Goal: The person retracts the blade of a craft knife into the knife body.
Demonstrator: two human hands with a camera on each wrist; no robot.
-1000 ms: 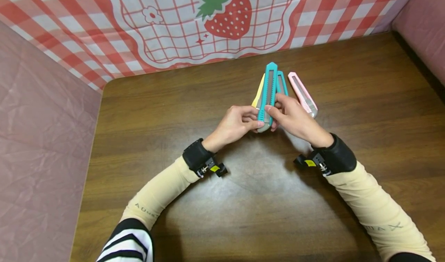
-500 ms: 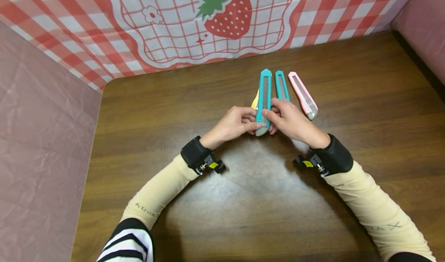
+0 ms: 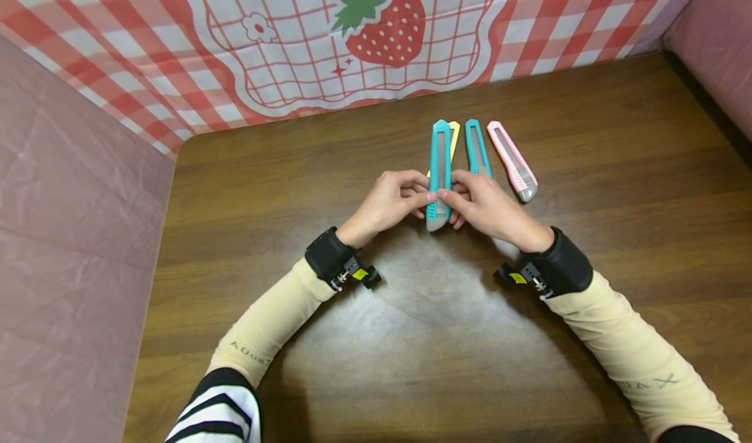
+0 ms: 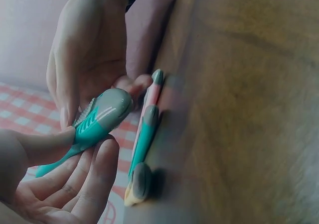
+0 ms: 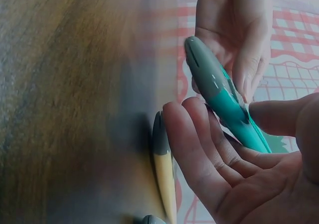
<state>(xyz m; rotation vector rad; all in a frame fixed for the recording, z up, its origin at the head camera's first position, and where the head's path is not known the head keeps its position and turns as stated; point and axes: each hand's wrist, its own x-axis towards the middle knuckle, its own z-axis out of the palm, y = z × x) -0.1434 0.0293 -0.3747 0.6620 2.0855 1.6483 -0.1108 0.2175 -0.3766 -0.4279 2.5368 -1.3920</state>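
Note:
A teal utility knife [image 3: 439, 169] with a grey end is held above the table between both hands. My left hand [image 3: 384, 205] pinches its near left side, thumb on top and fingers beneath, as the left wrist view shows. From the right, my right hand [image 3: 493, 208] grips the same knife, its thumb [image 5: 279, 115] against the upper face. Behind the held knife lies a yellow utility knife [image 3: 454, 136], partly covered. A second teal utility knife [image 3: 476, 144] lies to its right, its near end hidden by the right hand. Farthest right is a pink utility knife [image 3: 513, 162].
The brown wooden table [image 3: 364, 365] ends at the back against a red-checked cloth [image 3: 294, 38] printed with a strawberry. Pink fabric [image 3: 82, 234] hangs along the left side and more at the upper right.
Both hands have shifted left with the held teal knife, which now tilts less to the right. More of the second teal knife shows, and the yellow one's far tip appears on the right.

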